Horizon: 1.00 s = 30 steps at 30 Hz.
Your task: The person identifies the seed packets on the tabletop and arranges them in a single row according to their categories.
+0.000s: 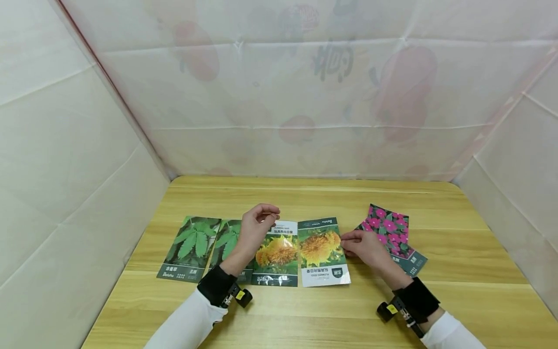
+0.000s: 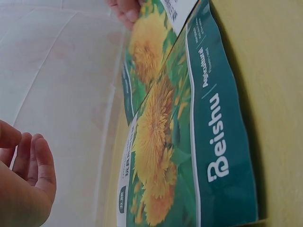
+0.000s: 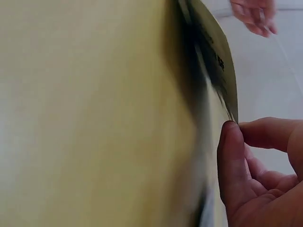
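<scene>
At lower centre, the right hand (image 1: 365, 247) pinches a sunflower packet (image 1: 320, 249) by its edge; the left hand (image 1: 255, 230) curves loosely.

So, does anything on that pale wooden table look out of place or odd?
Two things: the glossy, rectangular yellow-flower packet pinched by the right hand is turned end for end from the matching packet beside it, its white end near rather than far. Further right, glossy pink-flower packets overlap at crooked angles.
</scene>
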Tool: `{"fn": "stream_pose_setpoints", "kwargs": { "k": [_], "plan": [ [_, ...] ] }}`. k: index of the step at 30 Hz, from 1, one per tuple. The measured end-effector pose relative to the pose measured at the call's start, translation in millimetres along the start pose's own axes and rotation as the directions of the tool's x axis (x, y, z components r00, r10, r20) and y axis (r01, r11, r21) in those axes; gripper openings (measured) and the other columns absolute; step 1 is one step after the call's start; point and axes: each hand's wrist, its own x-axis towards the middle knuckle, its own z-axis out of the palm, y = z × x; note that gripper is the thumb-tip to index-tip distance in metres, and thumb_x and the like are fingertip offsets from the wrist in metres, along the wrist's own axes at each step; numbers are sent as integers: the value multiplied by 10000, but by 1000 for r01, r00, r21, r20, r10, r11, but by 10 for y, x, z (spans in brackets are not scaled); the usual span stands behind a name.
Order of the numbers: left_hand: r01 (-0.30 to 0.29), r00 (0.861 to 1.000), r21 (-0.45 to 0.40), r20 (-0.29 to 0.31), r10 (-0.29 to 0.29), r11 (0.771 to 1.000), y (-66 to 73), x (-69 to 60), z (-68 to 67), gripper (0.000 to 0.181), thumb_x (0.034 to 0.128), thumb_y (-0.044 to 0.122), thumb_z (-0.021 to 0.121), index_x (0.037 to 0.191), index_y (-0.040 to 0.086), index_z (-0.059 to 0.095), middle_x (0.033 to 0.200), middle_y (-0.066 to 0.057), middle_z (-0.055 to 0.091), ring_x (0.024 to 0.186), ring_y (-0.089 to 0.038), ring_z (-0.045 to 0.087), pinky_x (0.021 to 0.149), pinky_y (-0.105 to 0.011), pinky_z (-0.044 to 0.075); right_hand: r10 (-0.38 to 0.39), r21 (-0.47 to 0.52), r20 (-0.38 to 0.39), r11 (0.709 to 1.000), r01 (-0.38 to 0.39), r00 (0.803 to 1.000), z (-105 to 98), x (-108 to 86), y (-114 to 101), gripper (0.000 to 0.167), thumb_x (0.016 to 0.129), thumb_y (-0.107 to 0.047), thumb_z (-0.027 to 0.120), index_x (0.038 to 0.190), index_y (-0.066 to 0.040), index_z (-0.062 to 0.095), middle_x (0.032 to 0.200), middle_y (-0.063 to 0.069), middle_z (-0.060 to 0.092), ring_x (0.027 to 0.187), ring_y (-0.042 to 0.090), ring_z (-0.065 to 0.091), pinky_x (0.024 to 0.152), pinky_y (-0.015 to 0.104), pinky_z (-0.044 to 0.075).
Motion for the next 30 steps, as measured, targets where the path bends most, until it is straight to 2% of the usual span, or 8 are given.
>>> {"fn": "stream_pose_setpoints", "kwargs": {
  "k": [5, 9, 13, 17, 19, 23, 26, 30],
  "plan": [
    [12, 1000, 28, 11, -13, 1000, 27, 8, 12, 203, 1020, 262, 600, 1212, 216, 646, 1212, 28, 641, 1105, -170, 625, 912, -329, 570, -1, 42, 29, 999, 0, 1000, -187, -26, -126, 347, 986, -169, 634, 1269, 33, 624, 1103, 164, 698, 926, 200, 684, 821, 372, 604],
    [-5, 995, 100, 105, -6, 995, 164, -18, 47, 294, 1035, 283, 571, 1299, 158, 601, 1305, -33, 601, 1169, -180, 589, 958, -334, 537, -28, 84, 73, 996, 22, 997, -317, -58, -244, 374, 1005, -224, 620, 1311, -10, 599, 1163, 165, 662, 973, 209, 661, 874, 383, 586],
    [31, 968, 140, 242, -64, 990, 433, -84, 114, 459, 1043, 373, 535, 1427, 124, 494, 1430, -137, 510, 1274, -236, 530, 1029, -363, 494, -62, 122, 110, 991, 48, 992, -357, -65, -335, 422, 987, -291, 652, 1315, -30, 601, 1205, 156, 646, 1014, 211, 657, 898, 339, 582],
    [156, 934, 129, 303, -189, 979, 699, -118, 199, 509, 1033, 388, 551, 1474, 154, 455, 1473, -131, 469, 1281, -269, 539, 1042, -392, 497, -76, 120, 143, 991, 59, 987, -338, -59, -397, 496, 938, -411, 690, 1318, -101, 612, 1269, 116, 634, 1116, 215, 638, 956, 327, 561],
    [220, 923, 96, 301, -239, 971, 810, -121, 230, 468, 1038, 299, 564, 1465, 131, 471, 1453, -146, 476, 1245, -297, 564, 1024, -407, 515, -84, 107, 151, 992, 68, 985, -319, -51, -412, 514, 919, -470, 692, 1310, -145, 623, 1280, 95, 635, 1144, 224, 628, 976, 352, 552],
    [325, 912, 15, 261, -317, 946, 862, -112, 250, 406, 1028, 133, 575, 1429, 97, 514, 1367, -182, 502, 1169, -306, 610, 963, -383, 567, -104, 88, 150, 992, 91, 983, -287, -20, -396, 545, 928, -536, 646, 1327, -165, 624, 1311, 80, 631, 1178, 213, 624, 998, 367, 543],
    [368, 912, -58, 216, -349, 928, 843, -108, 241, 414, 1021, 70, 567, 1429, 85, 502, 1282, -178, 522, 1133, -284, 615, 946, -397, 576, -115, 130, 129, 987, 98, 985, -290, 2, -372, 561, 975, -525, 585, 1362, -118, 594, 1329, 108, 615, 1169, 193, 628, 980, 324, 554],
    [394, 917, -166, 139, -374, 904, 813, -106, 219, 461, 1016, 19, 545, 1457, 113, 449, 1169, -105, 536, 1032, -214, 607, 928, -446, 568, -120, 247, 21, 963, 111, 993, -308, 12, -351, 571, 1014, -488, 536, 1377, -49, 567, 1311, 200, 599, 1109, 169, 656, 941, 280, 567]
  ]
}}
